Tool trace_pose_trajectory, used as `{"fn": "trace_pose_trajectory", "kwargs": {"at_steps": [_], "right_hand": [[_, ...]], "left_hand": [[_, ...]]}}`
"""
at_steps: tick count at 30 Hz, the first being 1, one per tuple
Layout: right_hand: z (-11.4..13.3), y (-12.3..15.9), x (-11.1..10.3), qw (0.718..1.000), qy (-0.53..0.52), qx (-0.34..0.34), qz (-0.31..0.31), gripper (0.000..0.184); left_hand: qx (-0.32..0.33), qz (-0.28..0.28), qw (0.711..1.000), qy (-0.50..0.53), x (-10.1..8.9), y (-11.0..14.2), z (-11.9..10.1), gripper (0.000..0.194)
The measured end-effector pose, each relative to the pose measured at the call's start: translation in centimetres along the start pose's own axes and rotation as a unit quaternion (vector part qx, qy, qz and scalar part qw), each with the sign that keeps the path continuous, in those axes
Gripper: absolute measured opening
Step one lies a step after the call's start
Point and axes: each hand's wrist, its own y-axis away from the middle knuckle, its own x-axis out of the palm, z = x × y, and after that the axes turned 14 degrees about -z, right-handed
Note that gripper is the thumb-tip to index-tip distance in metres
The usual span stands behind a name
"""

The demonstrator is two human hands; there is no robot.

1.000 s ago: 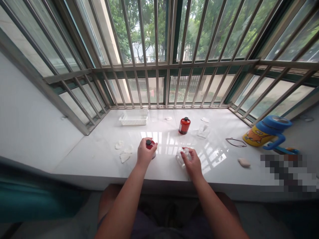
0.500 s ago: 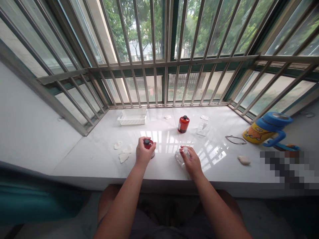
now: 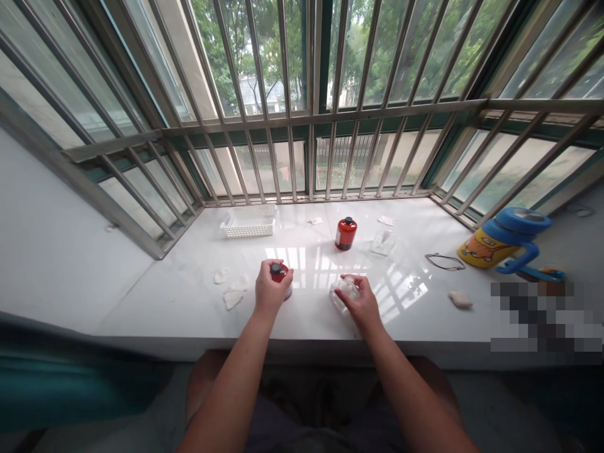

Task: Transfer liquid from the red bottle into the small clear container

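My left hand point(image 3: 268, 290) is wrapped round a small red bottle point(image 3: 279, 274) with a black cap, standing on the white sill point(image 3: 311, 308). My right hand point(image 3: 361, 306) is closed on a clear glass bottle point(image 3: 343, 290) lying tilted on the sill; its fingers cover the near part of it. A second red bottle with a black cap point(image 3: 345, 233) stands upright farther back, with a clear empty container point(image 3: 382, 241) just to its right.
A white basket point(image 3: 248, 221) sits at the back left near the window bars. White scraps point(image 3: 233, 298) lie left of my left hand. At the right are a wire loop point(image 3: 444, 261), a pale lump point(image 3: 460, 299) and a yellow and blue mug point(image 3: 504, 241).
Both hands keep their grips and barely shift on the sill. The view has tilted slightly, so everything sits a little higher in the frame.
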Motion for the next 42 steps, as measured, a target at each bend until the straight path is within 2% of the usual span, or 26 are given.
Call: {"fn": "trace_pose_trajectory", "kwargs": {"at_steps": [5, 11, 17, 32, 39, 42], "right_hand": [[0.03, -0.36, -0.12, 0.998, 0.014, -0.055, 0.015, 0.042], [0.29, 0.01, 0.02, 1.000, -0.015, 0.004, -0.002, 0.042], [0.39, 0.13, -0.03, 1.000, -0.025, 0.001, 0.008, 0.036], [0.61, 0.19, -0.21, 1.000, 0.018, -0.013, -0.001, 0.041], [0.26, -0.18, 0.10, 0.991, 0.033, -0.126, 0.025, 0.033], [0.35, 0.07, 0.13, 0.996, 0.037, -0.076, 0.023, 0.038]], "left_hand": [[0.001, 0.002, 1.000, -0.005, -0.05, -0.01, -0.05, 0.034], [0.005, 0.001, 1.000, -0.004, 0.03, 0.02, -0.06, 0.033], [0.009, -0.006, 1.000, 0.000, 0.18, 0.05, 0.21, 0.031], [0.020, -0.005, 1.000, 0.001, 0.08, 0.04, 0.28, 0.031], [0.019, -0.005, 1.000, 0.002, 0.03, 0.08, 0.24, 0.030], [0.021, -0.010, 1.000, 0.002, 0.08, 0.07, 0.28, 0.029]]}}
